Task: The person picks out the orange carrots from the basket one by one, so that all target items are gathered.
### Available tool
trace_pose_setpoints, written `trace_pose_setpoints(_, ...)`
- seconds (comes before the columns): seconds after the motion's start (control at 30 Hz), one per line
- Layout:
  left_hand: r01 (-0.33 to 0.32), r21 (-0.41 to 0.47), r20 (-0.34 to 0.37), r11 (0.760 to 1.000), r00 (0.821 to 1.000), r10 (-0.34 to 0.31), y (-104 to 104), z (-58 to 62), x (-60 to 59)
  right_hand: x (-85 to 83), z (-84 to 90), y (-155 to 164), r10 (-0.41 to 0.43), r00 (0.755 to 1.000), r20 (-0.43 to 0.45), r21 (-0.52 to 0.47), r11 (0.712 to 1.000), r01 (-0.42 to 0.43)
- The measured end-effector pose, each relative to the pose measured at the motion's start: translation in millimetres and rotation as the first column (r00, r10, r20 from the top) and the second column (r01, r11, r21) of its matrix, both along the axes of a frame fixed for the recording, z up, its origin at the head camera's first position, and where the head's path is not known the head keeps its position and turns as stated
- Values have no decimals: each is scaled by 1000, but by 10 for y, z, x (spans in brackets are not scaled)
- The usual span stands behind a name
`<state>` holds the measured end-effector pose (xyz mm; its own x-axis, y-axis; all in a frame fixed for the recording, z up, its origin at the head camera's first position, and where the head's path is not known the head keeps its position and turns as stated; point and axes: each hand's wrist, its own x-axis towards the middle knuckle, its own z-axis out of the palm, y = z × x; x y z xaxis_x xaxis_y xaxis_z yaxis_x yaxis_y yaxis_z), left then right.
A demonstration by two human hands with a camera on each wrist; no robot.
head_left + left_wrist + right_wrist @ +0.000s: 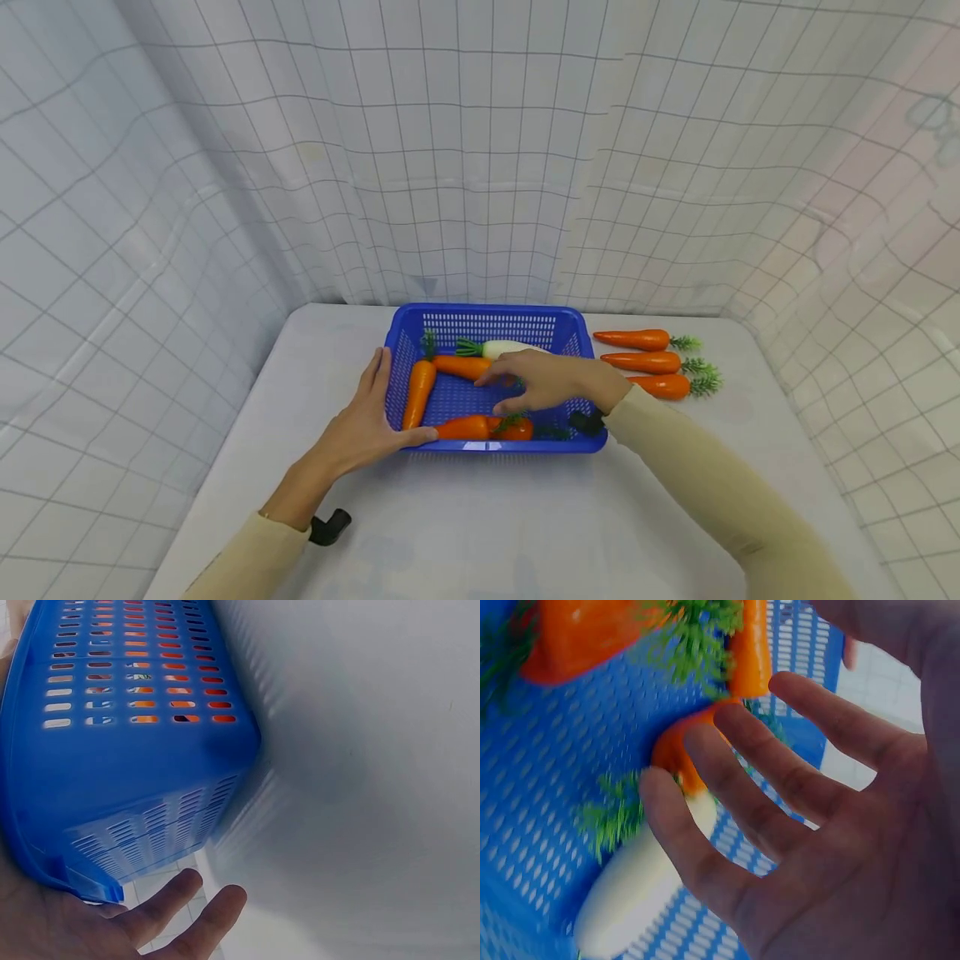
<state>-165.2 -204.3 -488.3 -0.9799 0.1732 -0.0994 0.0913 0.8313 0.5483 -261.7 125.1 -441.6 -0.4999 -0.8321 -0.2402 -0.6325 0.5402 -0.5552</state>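
A blue plastic basket (pixel 487 308) holds several orange carrots (pixel 420 392) and a white radish (pixel 510 347) with a green top. My left hand (pixel 358 425) rests against the basket's near left corner, thumb across the front rim and straight fingers along the left side. Over the basket's inside hovers my right hand (pixel 543 375). The right wrist view shows its fingers (pixel 769 761) spread and loosely bent, with nothing held, above the radish (pixel 641 885) and a carrot (pixel 686 746). Part of the radish is hidden behind the right hand in the head view.
Three carrots with green tops lie in a column right of the basket: a far one (pixel 633 338), a middle one (pixel 641 362) and a near one (pixel 667 386), partly behind the right wrist. White gridded curtains (pixel 480 167) surround the white table (pixel 465 517).
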Motion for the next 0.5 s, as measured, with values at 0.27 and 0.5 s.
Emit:
trace_pose_setpoints(0.27, -5, 31, 2, 1000, 1000, 5, 2, -30, 2, -13, -82, -266, 26, 997, 69, 51, 998, -30)
trace_pose_setpoints(0.5, -7, 43, 0, 999, 1000, 7, -5, -33, 5, -13, -166, -423, 34, 997, 65, 97, 994, -40)
